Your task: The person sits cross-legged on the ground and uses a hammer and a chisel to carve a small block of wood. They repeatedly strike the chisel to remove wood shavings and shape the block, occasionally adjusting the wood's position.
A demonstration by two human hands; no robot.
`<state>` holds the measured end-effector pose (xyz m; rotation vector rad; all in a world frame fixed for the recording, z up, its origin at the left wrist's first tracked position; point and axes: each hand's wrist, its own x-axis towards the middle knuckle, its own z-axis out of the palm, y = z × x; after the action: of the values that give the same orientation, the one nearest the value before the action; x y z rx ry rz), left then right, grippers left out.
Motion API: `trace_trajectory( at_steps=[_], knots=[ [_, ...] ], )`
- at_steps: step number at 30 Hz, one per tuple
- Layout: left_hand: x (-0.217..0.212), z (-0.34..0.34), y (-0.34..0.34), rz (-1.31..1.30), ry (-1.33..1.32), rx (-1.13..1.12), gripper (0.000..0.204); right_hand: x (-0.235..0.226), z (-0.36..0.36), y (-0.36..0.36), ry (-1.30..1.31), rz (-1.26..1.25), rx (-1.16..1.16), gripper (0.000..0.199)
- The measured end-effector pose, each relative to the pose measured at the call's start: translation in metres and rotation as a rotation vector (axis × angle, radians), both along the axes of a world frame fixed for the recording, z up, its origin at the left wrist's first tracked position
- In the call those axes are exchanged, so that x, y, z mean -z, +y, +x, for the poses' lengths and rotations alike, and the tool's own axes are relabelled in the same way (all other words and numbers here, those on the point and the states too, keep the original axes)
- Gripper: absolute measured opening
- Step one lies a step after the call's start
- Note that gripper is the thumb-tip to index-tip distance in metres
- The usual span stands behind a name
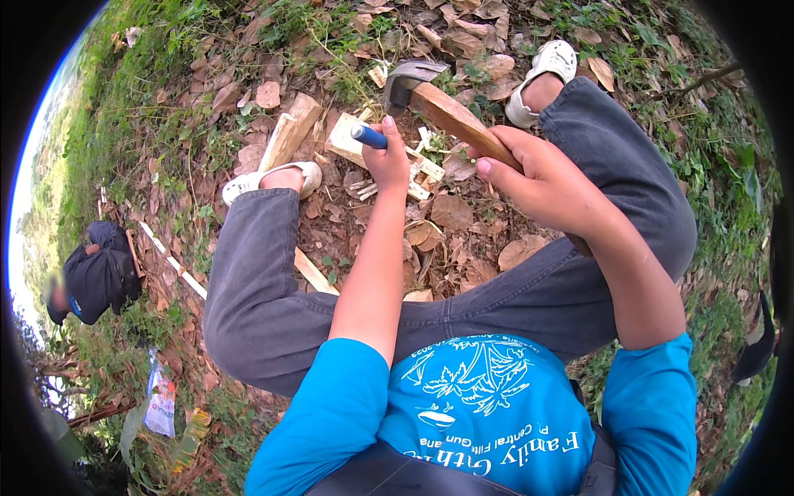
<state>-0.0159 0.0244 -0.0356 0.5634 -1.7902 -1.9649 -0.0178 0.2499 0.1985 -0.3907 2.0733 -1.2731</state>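
While left hand (389, 157) steadies blue-handled chisel (369, 136), right hand (542, 178) grips wooden-handled hammer (430, 95)

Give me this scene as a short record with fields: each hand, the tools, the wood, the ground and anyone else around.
left hand: grips a blue-handled tool set against the wood
right hand: holds the hammer by its wooden handle, metal head raised over the blue-handled tool
wood: pale split pieces lying between the feet
posture: squatting, grey trousers, white shoes
ground: dry leaves and grass
other person: crouched in dark clothes at far left
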Motion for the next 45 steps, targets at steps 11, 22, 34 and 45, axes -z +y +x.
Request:
trace_trajectory(
  at_steps=[11, 22, 34, 45],
  knots=[
    [-0.007, -0.01, 0.019, -0.445, -0.036, 0.04, 0.035, -0.05, -0.016, -0.033, 0.359, -0.026, -0.011, 0.031],
    [-0.005, -0.005, 0.014, -0.423, -0.106, -0.035, 0.035, -0.006, -0.017, -0.038, 0.399, 0.179, -0.064, 0.023],
    [0.013, -0.001, 0.02, -0.482, -0.063, -0.033, 0.03, 0.003, -0.031, -0.049, 0.409, 0.309, -0.216, 0.021],
    [0.006, -0.01, 0.011, -0.397, -0.084, -0.058, 0.035, 0.01, -0.028, -0.047, 0.373, 0.317, -0.204, 0.021]
  ],
)
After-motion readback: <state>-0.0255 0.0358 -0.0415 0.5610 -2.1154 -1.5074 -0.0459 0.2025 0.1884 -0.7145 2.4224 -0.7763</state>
